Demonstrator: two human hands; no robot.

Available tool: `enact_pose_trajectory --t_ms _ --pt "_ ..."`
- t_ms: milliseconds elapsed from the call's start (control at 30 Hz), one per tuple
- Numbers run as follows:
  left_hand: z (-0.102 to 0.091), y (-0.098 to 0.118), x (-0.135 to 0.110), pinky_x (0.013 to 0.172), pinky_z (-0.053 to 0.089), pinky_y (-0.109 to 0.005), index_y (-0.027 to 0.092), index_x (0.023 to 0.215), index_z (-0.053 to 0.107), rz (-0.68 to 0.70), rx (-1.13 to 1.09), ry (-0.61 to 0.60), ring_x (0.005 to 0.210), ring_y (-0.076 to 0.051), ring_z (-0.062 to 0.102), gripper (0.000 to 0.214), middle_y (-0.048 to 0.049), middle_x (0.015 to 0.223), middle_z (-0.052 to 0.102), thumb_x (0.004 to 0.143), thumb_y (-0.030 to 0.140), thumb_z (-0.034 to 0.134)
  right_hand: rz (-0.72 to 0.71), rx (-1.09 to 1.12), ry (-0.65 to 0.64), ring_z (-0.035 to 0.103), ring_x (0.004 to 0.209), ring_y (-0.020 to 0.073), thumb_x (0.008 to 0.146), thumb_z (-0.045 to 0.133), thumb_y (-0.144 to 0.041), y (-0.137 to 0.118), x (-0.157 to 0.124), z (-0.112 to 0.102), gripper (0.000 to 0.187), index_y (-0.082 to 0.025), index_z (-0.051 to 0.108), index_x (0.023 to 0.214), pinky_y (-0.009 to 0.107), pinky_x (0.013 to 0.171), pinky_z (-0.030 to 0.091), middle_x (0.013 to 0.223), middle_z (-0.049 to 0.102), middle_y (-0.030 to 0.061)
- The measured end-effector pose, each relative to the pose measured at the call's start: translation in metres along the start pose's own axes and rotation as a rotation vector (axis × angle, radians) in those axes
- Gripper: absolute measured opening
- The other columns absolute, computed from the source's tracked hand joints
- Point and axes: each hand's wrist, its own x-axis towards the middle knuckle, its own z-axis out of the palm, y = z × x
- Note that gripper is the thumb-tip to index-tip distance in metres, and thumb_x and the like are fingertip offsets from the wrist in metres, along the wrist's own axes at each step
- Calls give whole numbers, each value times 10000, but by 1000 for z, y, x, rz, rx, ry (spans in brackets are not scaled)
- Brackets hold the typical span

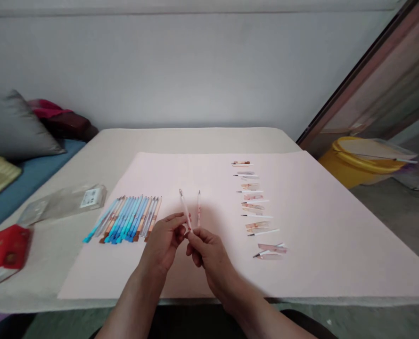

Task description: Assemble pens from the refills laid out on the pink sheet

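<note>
Both my hands meet over the middle of the pink sheet, around one slim pale pen that is held tip up and slightly tilted. My left hand pinches it along the barrel. At its lower end, the fingers of my right hand are closed on it. Just beyond the hands, another slim pink pen lies on the sheet. To the left is a row of several blue, brown and clear pens. On the right, small groups of white refills and pinkish barrel parts form a column.
A clear plastic bag with a white label lies left of the sheet, near a red package. A yellow bucket stands beyond the table's right side. A grey cushion sits at far left, and a wall rises behind.
</note>
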Motion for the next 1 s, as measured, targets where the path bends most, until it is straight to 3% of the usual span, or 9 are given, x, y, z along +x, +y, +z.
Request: enact_pose_trajectory --t_ms 600,733,833,933,1000 --pt "3 -4 -4 428 327 -183 108 799 658 63 -47 -107 476 -67 431 203 20 532 475 734 300 662 -117 -200 -9 361 367 50 774 602 -368 -8 2 -3 226 -143 607 749 194 376 258 502 533 -42" --pt "0 -4 -2 440 360 -179 101 817 655 117 -101 21 501 -58 456 245 -31 677 583 723 327 661 -95 -154 5 370 387 46 789 583 -379 -8 2 -3 250 -140 588 716 194 393 244 537 553 -26" --pt "-7 -1 3 463 380 -171 119 894 640 167 -122 162 541 -49 488 269 -80 879 632 680 273 692 -61 -54 29 376 408 36 800 564 -360 -8 4 -5 227 -136 596 816 189 409 242 660 599 0" --pt "-10 2 4 471 378 -176 127 904 621 209 -85 212 543 -50 490 274 -80 891 629 679 270 685 -25 10 42 388 420 32 764 596 -316 -8 5 -6 231 -140 588 913 189 422 251 752 621 16" --pt "-6 3 -1 479 380 -187 141 903 615 317 48 254 534 -54 477 245 -58 851 625 719 300 647 -7 35 45 393 420 33 743 612 -305 -4 5 -5 245 -143 587 925 191 426 246 758 625 18"
